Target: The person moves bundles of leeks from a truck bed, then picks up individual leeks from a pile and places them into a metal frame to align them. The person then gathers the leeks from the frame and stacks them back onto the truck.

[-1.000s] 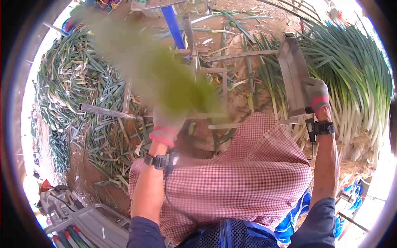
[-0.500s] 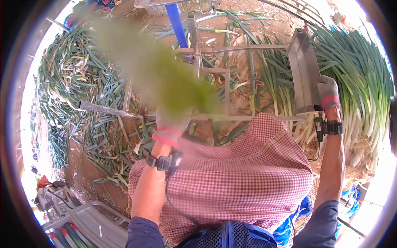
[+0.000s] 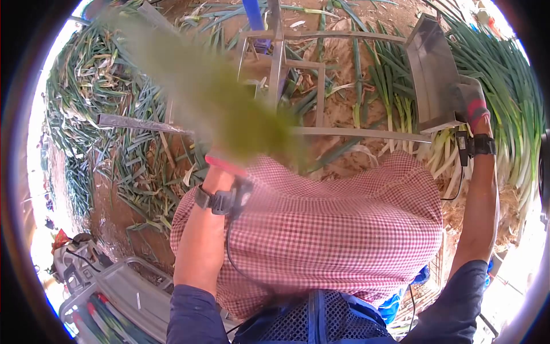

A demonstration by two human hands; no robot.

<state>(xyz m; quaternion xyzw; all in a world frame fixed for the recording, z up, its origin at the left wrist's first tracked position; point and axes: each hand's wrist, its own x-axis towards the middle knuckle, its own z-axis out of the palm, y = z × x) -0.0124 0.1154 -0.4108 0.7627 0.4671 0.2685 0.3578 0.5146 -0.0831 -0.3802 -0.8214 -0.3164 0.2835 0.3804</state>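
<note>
A metal frame [image 3: 366, 133] of square bars stands in front of the checked cloth over my lap. My right hand [image 3: 473, 97], in a grey and pink glove, is at the right side of the metal tray [image 3: 432, 74]; its fingers are partly hidden. Beside it, on the right, lies a thick pile of green onions [image 3: 492, 86]. My left hand [image 3: 224, 163] is near the frame's left bar, and a green blur in front of the lens covers its fingers. Only the pink cuff of that glove shows clearly.
A heap of loose green leaves [image 3: 97, 86] covers the ground at the left. At the lower left is a grey tray [image 3: 134, 286] with some onions in it. A blue post [image 3: 252, 14] rises at the top. More onions lie beyond the frame.
The frame and metal tray appear higher in the view. Both hands have also shifted upward, the right one slightly to the right. The green blur stays in place.
</note>
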